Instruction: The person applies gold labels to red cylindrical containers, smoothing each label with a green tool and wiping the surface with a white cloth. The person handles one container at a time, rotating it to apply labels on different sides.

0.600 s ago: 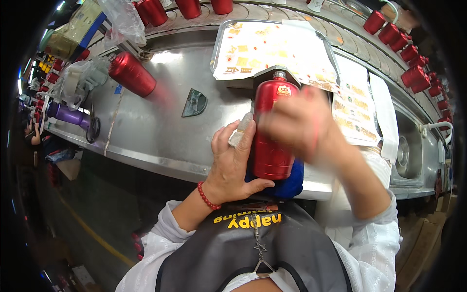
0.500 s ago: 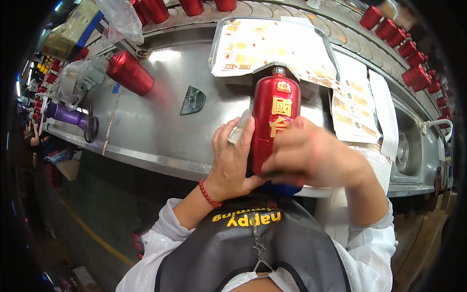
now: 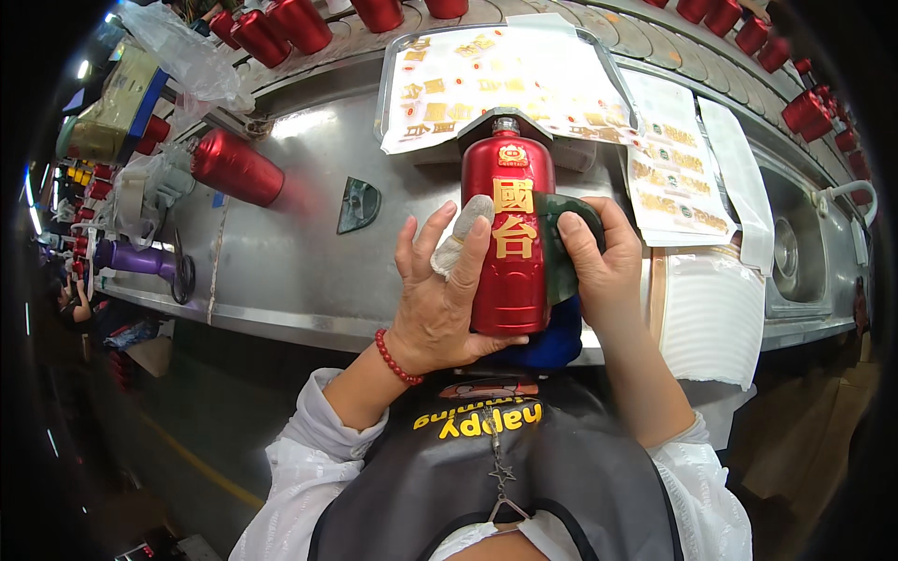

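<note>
A red metallic bottle point(image 3: 510, 290) with raised gold characters and a gold emblem lies in front of me, neck pointing away. My left hand point(image 3: 435, 285) holds its left side, with part of the hand against the base. A grey-white cover point(image 3: 454, 245) is around one fingertip. My right hand point(image 3: 603, 257) pinches a dark green scraper point(image 3: 564, 266) between thumb and fingers, its flat edge against the bottle's right side. Around the bottle's neck sits a dark angular holder point(image 3: 538, 131). A blue cloth point(image 3: 558, 341) shows beneath the base.
A tray point(image 3: 382, 107) with sheets of gold stickers stands beyond the bottle; more sticker sheets point(image 3: 687, 201) lie right, before a sink point(image 3: 786, 248). Another green scraper point(image 3: 358, 206) and a red bottle point(image 3: 234, 168) lie left on the metal table. Red bottles point(image 3: 299, 23) line a conveyor point(image 3: 524, 9) behind.
My right hand has moved from in front of the bottle to its right side, uncovering the lower gold character. The green scraper now shows clearly. My left hand stays on the bottle.
</note>
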`<state>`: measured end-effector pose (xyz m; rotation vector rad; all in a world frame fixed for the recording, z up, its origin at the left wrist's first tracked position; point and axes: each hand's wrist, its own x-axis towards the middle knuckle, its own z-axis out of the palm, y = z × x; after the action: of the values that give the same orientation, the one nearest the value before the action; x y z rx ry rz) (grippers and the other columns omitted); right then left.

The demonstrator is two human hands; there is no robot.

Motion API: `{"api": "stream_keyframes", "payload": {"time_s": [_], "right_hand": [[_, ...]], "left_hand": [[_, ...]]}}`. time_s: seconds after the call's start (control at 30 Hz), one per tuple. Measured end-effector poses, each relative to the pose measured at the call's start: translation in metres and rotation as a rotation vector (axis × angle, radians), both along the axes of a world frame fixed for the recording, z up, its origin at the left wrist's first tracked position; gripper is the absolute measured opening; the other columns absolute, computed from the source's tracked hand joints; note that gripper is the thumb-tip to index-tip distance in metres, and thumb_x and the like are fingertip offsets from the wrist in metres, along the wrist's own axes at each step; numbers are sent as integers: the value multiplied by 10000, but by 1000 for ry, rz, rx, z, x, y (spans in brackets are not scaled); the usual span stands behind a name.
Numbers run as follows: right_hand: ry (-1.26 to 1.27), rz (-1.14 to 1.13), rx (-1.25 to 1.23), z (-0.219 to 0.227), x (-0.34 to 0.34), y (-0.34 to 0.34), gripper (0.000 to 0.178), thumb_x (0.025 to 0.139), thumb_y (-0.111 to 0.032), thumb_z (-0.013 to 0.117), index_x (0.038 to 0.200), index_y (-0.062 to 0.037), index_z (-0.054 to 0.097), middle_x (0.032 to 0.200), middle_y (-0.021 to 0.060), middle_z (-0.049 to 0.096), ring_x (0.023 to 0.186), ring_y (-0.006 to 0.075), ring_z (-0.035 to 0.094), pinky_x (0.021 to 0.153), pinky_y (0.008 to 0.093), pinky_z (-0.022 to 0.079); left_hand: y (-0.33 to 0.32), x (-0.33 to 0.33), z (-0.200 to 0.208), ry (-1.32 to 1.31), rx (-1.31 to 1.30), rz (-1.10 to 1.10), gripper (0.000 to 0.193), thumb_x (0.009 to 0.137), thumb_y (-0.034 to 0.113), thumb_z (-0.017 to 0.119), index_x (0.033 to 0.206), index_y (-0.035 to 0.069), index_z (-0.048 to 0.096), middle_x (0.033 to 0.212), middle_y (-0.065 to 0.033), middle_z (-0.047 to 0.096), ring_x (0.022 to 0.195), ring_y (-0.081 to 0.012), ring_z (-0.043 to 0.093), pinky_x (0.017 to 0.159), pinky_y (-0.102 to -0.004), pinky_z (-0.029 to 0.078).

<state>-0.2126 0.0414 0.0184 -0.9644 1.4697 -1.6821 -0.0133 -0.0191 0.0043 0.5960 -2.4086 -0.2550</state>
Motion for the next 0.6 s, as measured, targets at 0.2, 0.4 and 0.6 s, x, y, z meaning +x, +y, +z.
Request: {"api": "stream_keyframes", "payload": {"time_s": [0.2,0.4,0.6], "right_hand": [[-222,-2,-11,-21,-3,7,194,1007,-194,654,1061,-10,623,888,-8,654,781,47,559,698,220,474],[-275,17,-27,-14,0,9,223,1016,-204,643,1091,4,617,935,21,668,840,61,586,754,229,496],[-289,4,-18,-22,-2,16,218,1015,-200,645,1098,-3,600,936,15,656,839,62,566,763,230,486]], "left_hand": [[-31,12,13,-67,40,-157,1143,781,881,491,1576,77,326,1520,-153,451,1470,-403,235,1195,-600,60],[-60,-16,38,-153,-262,-329,674,996,696,283,1419,273,593,1295,50,660,1370,-236,390,1224,-564,0],[-48,-20,39,-98,-226,-432,590,1023,648,298,1316,303,676,1064,74,715,1228,-206,477,1234,-560,11]]}}
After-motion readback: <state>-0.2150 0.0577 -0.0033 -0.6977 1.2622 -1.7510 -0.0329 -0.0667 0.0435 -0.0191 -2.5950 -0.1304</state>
